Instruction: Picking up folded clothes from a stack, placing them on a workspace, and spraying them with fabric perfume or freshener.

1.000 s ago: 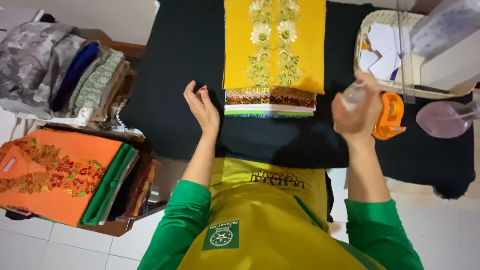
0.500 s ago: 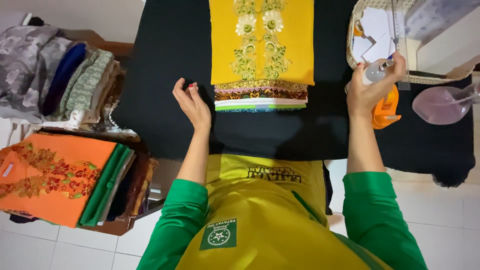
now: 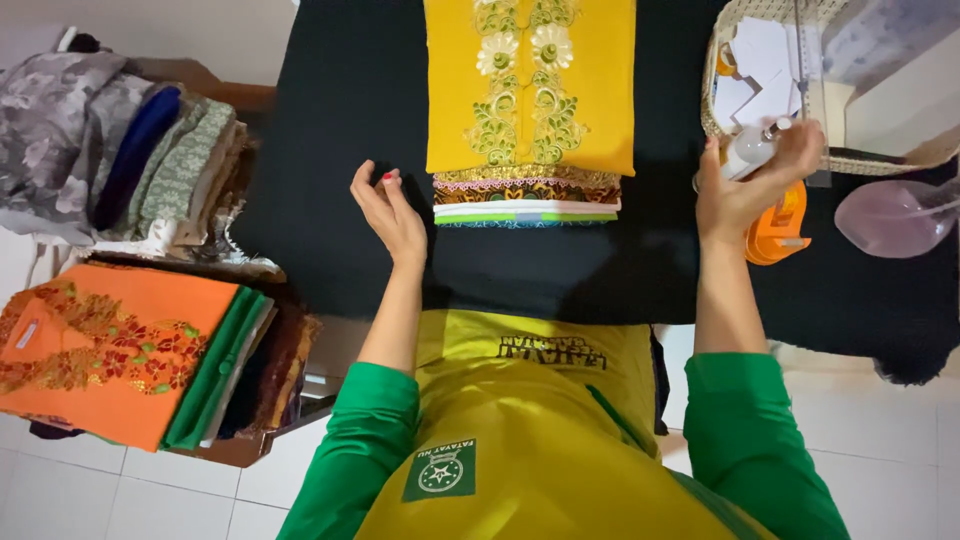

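Observation:
A folded yellow garment with floral embroidery (image 3: 530, 90) lies on top of a stack of folded cloths on the black table (image 3: 340, 120). My left hand (image 3: 390, 210) hovers open just left of the stack, palm turned inward, fingers apart. My right hand (image 3: 745, 185) is closed around a small clear bottle with a white cap (image 3: 750, 150), held right of the stack, next to the rim of a woven basket (image 3: 712, 100).
An orange tape dispenser (image 3: 780, 230) sits under my right hand, a pink translucent object (image 3: 890, 215) beside it. The basket holds white paper pieces. On the left stand piles of folded fabric (image 3: 150, 150) and a box with an orange embroidered garment (image 3: 100, 350).
My right hand has carried the bottle up and to the right, toward the basket. My left hand has stayed open beside the stack.

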